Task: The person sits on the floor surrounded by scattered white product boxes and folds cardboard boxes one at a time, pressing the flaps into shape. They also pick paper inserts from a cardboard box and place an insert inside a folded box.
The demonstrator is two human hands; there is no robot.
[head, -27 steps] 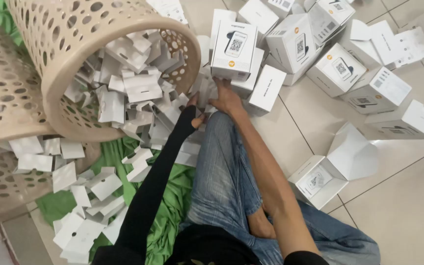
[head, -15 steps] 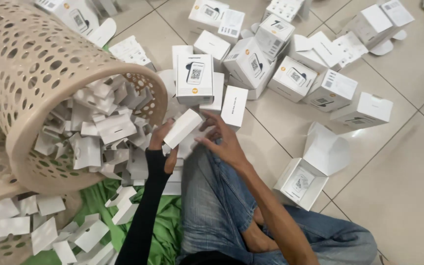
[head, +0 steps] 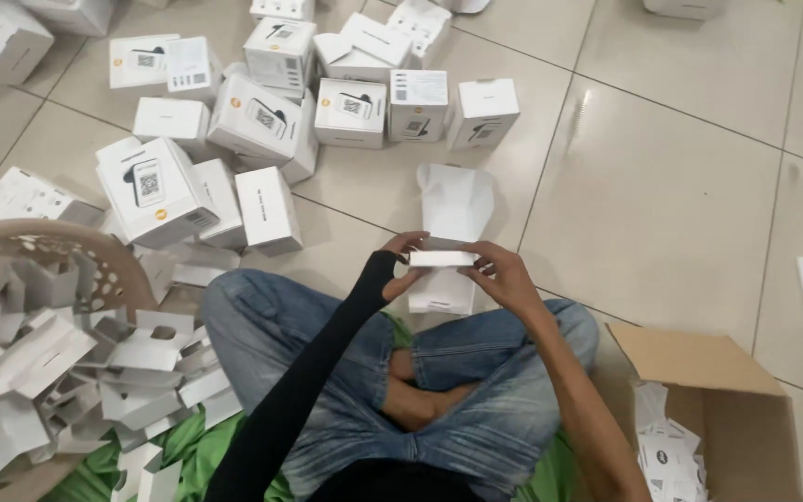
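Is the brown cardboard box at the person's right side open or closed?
Open. The brown cardboard box has its flap folded back, and white printed sheets show inside it.

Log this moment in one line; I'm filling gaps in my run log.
left hand: holds white card insert | right hand: holds same insert | below: open white box on tile floor

white carton [head: 442,257] flat between my hands | white boxes [head: 262,121] clustered on floor ahead | brown box [head: 717,409] at my right, white inserts inside
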